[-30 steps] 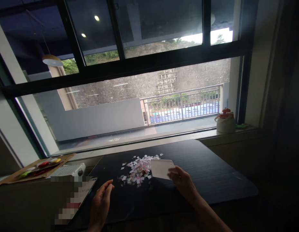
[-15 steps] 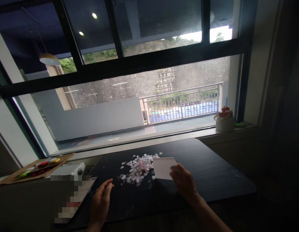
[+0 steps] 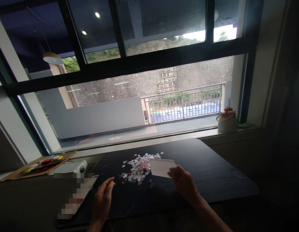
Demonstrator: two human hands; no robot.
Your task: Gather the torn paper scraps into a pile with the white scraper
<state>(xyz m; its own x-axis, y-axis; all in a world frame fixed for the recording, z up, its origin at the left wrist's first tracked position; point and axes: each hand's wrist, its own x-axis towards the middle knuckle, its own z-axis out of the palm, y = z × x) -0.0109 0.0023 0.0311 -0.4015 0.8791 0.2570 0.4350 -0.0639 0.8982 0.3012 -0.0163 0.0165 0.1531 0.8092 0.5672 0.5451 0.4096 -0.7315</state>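
In the head view a loose heap of small white and pinkish paper pieces [image 3: 139, 169] lies on the dark tabletop. My right hand [image 3: 184, 183] grips a thin white rectangular card [image 3: 161, 167] by its right end; a small hole shows near one corner. The card is tilted, and its left edge overlaps the right side of the heap; whether it touches the pieces I cannot tell. My left hand [image 3: 102, 198] is at the heap's lower left, apart from it, with fingers extended, thumb slightly apart and nothing visible in it.
The black table [image 3: 212, 174] stands below a large window. A white jug with an orange lid [image 3: 227, 120] sits on the sill. On the left are a partly blurred-out flat panel [image 3: 88, 188], a white ribbed box [image 3: 69, 168] and brown paper with colourful items [image 3: 46, 162].
My right hand has brought the card a little to the left, further over the heap's right side. My left hand has barely moved. The whole view has shifted slightly.
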